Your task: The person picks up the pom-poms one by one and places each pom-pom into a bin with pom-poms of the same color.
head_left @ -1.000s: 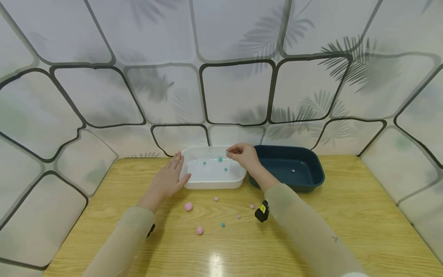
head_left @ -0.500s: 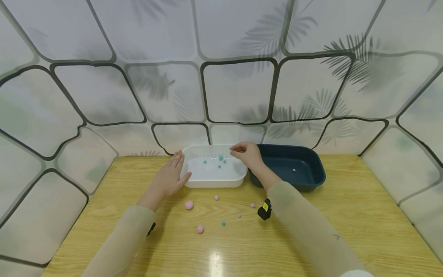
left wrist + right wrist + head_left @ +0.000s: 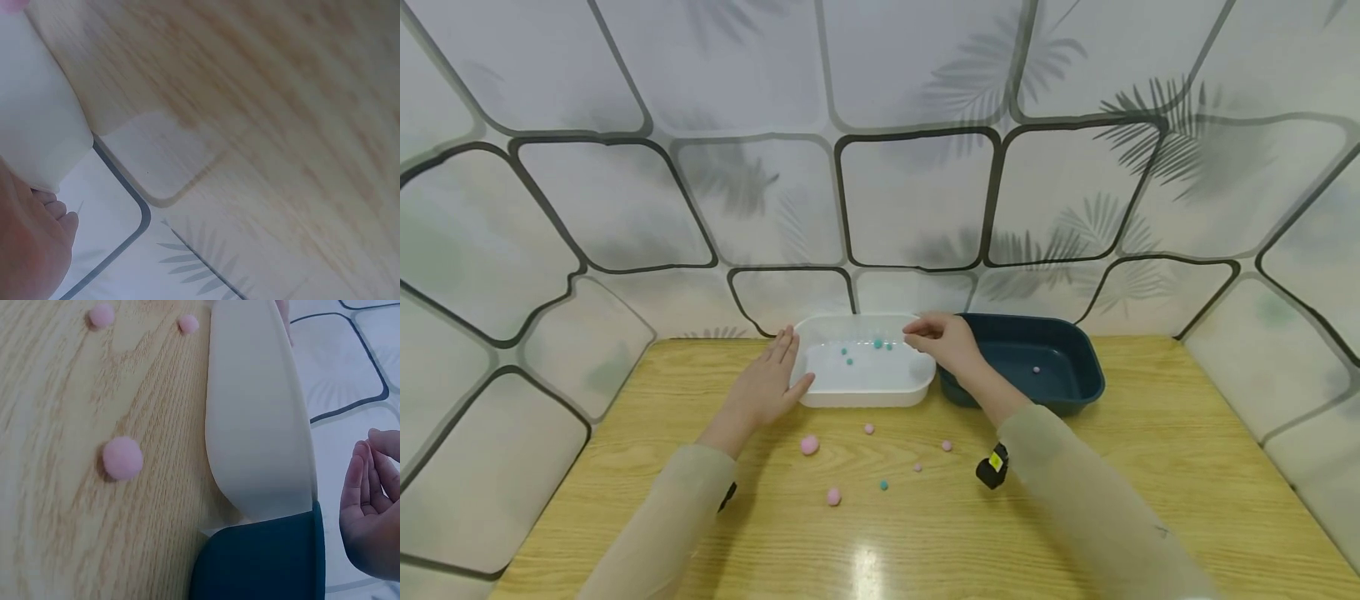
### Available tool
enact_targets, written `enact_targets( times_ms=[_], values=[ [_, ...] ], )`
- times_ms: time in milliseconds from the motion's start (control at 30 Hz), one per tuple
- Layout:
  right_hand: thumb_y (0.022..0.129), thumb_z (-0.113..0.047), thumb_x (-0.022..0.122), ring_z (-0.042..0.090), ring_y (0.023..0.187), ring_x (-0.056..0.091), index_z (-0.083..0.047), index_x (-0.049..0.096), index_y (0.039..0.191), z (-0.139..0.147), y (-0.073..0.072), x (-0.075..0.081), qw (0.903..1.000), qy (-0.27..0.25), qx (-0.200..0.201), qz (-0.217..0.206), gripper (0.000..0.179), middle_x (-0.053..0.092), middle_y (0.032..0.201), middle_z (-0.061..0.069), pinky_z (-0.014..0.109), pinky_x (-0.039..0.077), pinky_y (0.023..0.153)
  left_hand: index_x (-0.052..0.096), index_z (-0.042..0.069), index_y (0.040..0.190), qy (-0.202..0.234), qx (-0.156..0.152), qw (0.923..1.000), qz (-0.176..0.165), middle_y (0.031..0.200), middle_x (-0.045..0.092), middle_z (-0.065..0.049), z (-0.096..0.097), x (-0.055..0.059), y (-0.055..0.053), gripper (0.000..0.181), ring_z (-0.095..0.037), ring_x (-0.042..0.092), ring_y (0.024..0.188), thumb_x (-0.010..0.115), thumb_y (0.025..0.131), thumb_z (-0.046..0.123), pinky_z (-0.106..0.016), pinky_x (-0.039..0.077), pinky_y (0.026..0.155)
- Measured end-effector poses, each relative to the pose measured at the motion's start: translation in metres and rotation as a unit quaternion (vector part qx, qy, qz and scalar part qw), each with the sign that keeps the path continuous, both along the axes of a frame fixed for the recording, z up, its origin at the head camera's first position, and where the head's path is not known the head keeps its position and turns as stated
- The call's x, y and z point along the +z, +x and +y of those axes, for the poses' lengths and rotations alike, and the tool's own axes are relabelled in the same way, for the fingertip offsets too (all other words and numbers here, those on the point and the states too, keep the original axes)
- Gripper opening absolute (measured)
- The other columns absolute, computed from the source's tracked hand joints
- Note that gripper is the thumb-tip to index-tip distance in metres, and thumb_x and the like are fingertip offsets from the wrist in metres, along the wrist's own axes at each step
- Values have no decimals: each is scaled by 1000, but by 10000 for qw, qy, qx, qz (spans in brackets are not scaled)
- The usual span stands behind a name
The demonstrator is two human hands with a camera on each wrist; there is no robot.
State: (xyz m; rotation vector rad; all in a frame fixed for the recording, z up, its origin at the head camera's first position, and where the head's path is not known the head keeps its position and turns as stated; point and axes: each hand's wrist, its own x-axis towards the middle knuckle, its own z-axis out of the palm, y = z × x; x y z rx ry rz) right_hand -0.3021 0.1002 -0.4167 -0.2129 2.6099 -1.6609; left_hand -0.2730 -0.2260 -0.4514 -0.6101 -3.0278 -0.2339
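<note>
My left hand rests with straight fingers against the left end of a white plastic basin. Several small teal pom-poms lie in that basin. Over its right rim hovers my right hand, fingers loosely bent and thumb close to the fingertips; no pom-pom shows between them in the right wrist view. Beside the white basin, on the right, stands a dark blue basin with one pink pom-pom inside. The left wrist view catches the left hand's fingers by the white wall.
Several pink pom-poms of different sizes, among them a large one, lie on the wooden table in front of the basins. A single teal pom-pom is among them. A patterned wall covering rises behind.
The right hand has let go of a teal pom-pom, which dropped into the white basin and rolled left. That hand then drifted slightly right. My left hand has stayed put.
</note>
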Motion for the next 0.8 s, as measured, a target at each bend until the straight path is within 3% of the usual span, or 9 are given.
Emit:
enact_targets(
  times_ms=[167,333,567,800],
  values=[
    [100,-16,77,16,88,71,-4,80,117,7,11,2,9998,-75,192,-14,21,79,110,14,31,59,78,17,-12,164,-66,2,10000,3,176,11,-28,-1,0,-1,81,-44,14,165,42,113,45,-54,22,135],
    [99,-14,77,9,83,68,-2,80,115,15,24,0,9989,-107,448,60,20,79,104,11,36,61,80,18,-12,164,-109,-12,9999,28,176,11,-28,-1,0,-1,80,-44,15,164,41,113,46,-55,22,134],
    [96,-9,79,5,78,66,2,80,110,19,48,-4,9962,-104,836,226,18,80,100,12,18,54,69,17,-12,164,-100,-3,9999,-4,176,10,-28,-1,3,2,81,-44,14,164,41,113,45,-55,22,135],
    [96,-6,77,22,83,73,5,79,108,14,68,-14,9896,-81,1398,322,16,80,97,13,19,56,69,18,-13,163,-95,-4,10000,23,175,11,-29,0,3,2,79,-44,15,164,42,114,43,-55,22,134]
  ],
)
